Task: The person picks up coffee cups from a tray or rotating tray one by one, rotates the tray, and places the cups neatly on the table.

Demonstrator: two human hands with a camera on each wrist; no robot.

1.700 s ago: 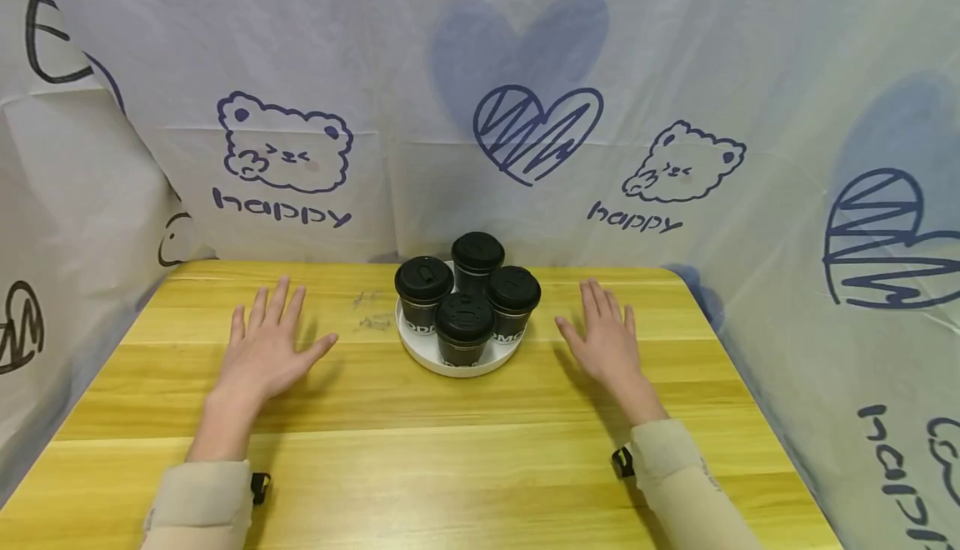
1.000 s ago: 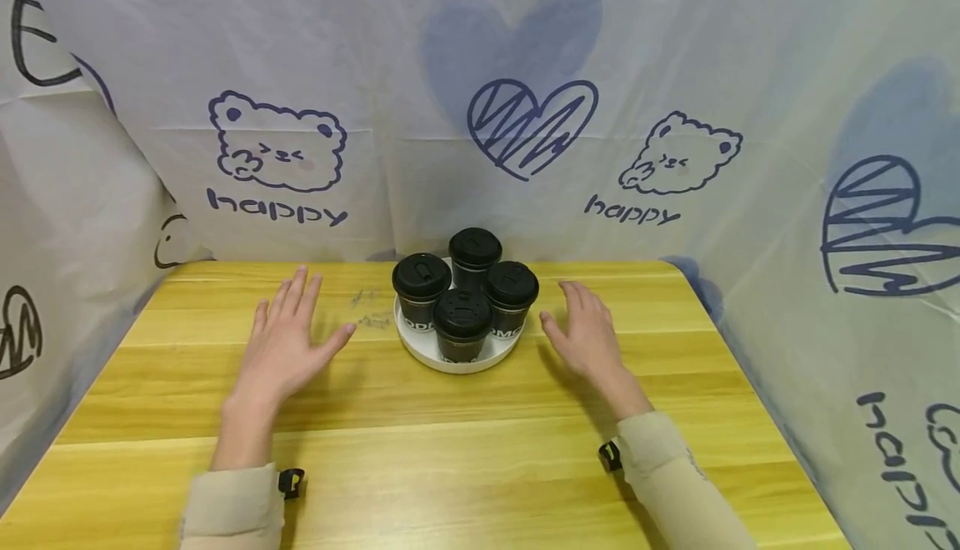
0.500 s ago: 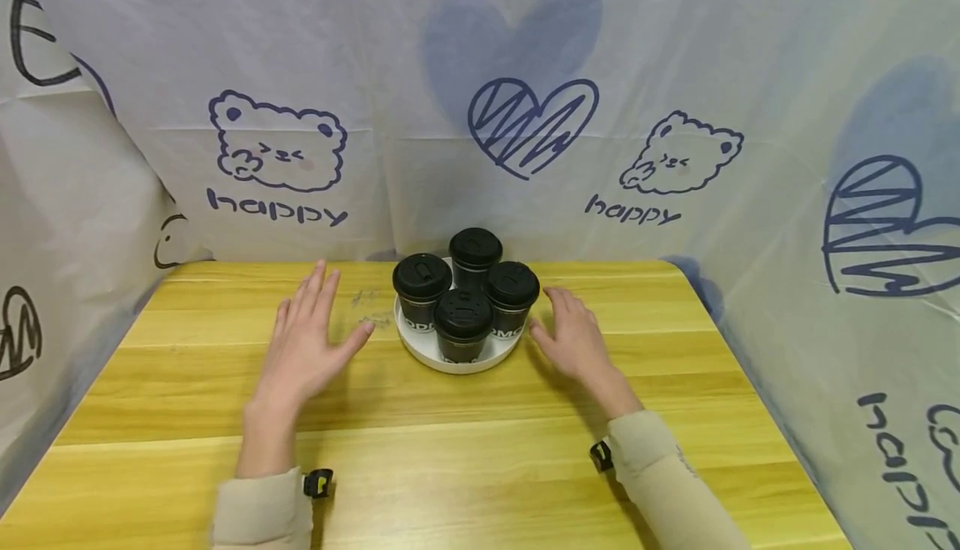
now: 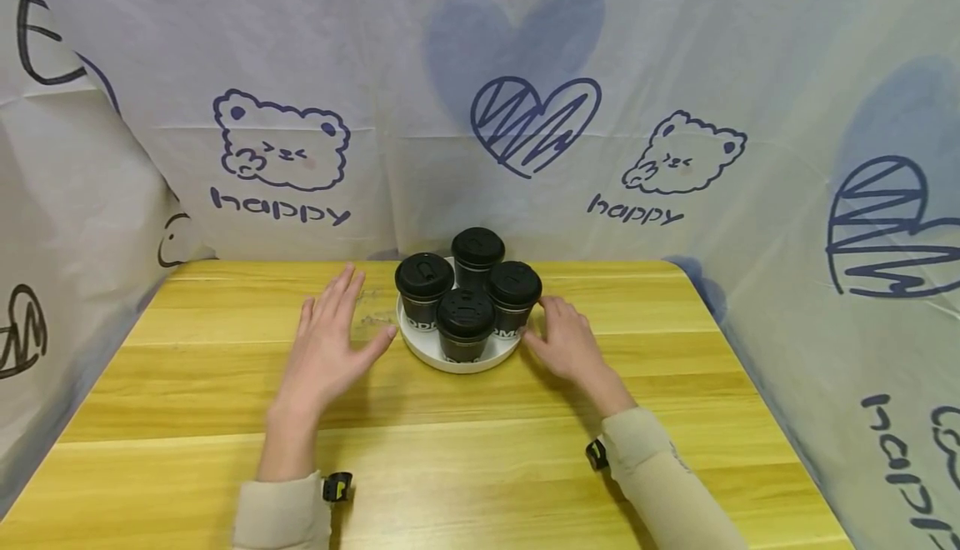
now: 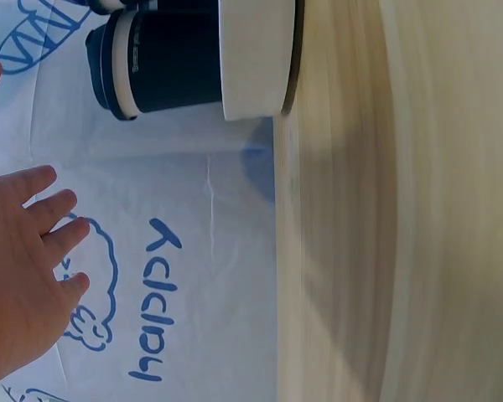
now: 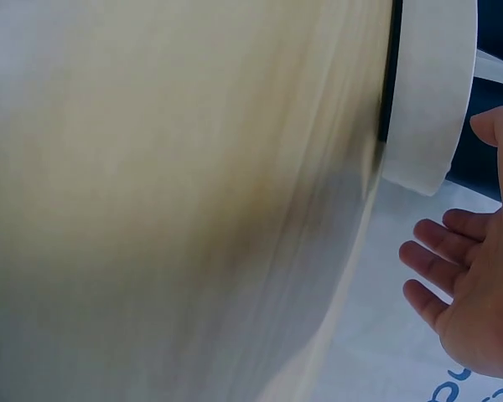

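Several black paper coffee cups with black lids stand upright, close together, on a round white tray (image 4: pixel 457 364) at the back middle of the table. The front cup (image 4: pixel 463 329), left cup (image 4: pixel 422 287), right cup (image 4: pixel 512 292) and rear cup (image 4: pixel 477 252) all show in the head view. My left hand (image 4: pixel 326 354) is spread to the left of the tray, its thumb pointing at the rim and apart from the cups. My right hand (image 4: pixel 567 342) is at the tray's right side, thumb and fingers apart, beside the right cup; whether it touches cup or rim is unclear.
The wooden table (image 4: pixel 480 467) ends just behind the tray. A white cloth (image 4: pixel 420 58) with hearts and bears hangs along its back and sides. Faint scribbles mark the wood between my left hand and the tray. Black straps sit at both cuffs.
Both hands have moved inward toward the tray, the left one rightward and the right one leftward. The right hand's fingers have bent slightly beside the right cup. Tray and cups stay in place.
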